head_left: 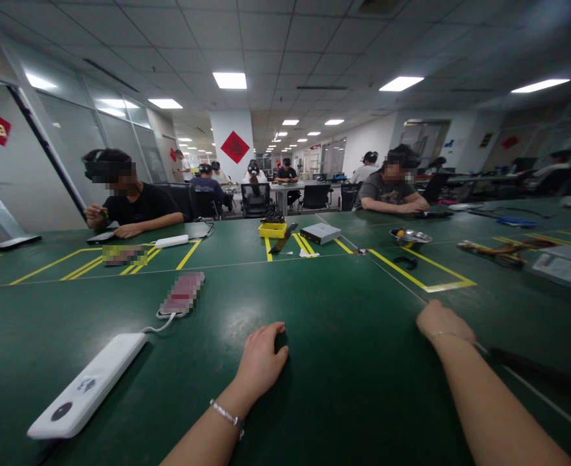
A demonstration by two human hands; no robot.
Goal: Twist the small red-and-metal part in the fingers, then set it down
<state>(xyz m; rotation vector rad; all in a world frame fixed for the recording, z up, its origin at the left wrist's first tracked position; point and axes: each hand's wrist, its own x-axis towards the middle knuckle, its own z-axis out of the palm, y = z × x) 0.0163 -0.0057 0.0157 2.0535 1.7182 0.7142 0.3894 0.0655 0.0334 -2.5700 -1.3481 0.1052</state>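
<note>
My left hand [262, 357] rests on the green tabletop [348, 382] with fingers loosely bent. Its thumb stands apart from the fingers, and nothing is held. To its left lies a white power bank [96, 382], joined by a short white cable [163, 325] to a phone [183, 294] whose screen is blurred out. My right hand [444, 321] is at the right on the table, fingers curled under as in a fist. Whatever it may hold is hidden. Beside the right forearm lies a long dark object [537, 369] that I cannot identify.
Across the table sit two people, left [140, 207] and right [392, 188]. Between them stand a yellow bin [272, 230], a grey metal box [320, 233] and a metal bowl [418, 238]. Bundled cables [496, 252] and a silver box [566, 266] lie at right. Yellow tape marks the tabletop.
</note>
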